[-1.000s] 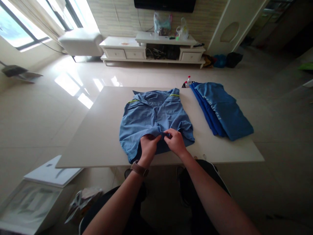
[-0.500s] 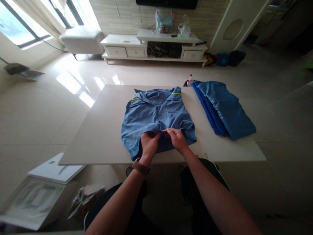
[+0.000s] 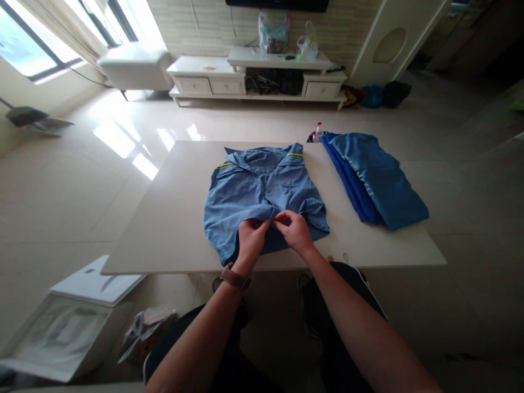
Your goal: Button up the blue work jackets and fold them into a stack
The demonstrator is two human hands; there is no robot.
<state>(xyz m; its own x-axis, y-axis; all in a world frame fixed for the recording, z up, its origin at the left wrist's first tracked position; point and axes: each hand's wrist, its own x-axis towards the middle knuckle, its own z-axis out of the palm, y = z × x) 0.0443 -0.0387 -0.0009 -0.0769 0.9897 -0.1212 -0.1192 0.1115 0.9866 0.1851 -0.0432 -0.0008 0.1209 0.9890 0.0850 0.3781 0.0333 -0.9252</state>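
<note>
A light blue shirt [image 3: 262, 191] with yellow-green shoulder stripes lies front-up on the white table [image 3: 172, 218], collar at the far side. My left hand [image 3: 250, 240] and my right hand [image 3: 292, 229] meet at the shirt's front opening near its lower hem. Both hands are closed, pinching the two front edges of the cloth together. A brown watch strap circles my left wrist.
Folded darker blue garments [image 3: 374, 177] lie on the table's right part, with a small red-capped bottle [image 3: 317, 131] behind them. A white storage box [image 3: 65, 322] stands on the floor at lower left. A white TV cabinet [image 3: 257, 82] lines the far wall.
Both hands stay at the shirt's front opening, with only small finger shifts. The view has drifted slightly.
</note>
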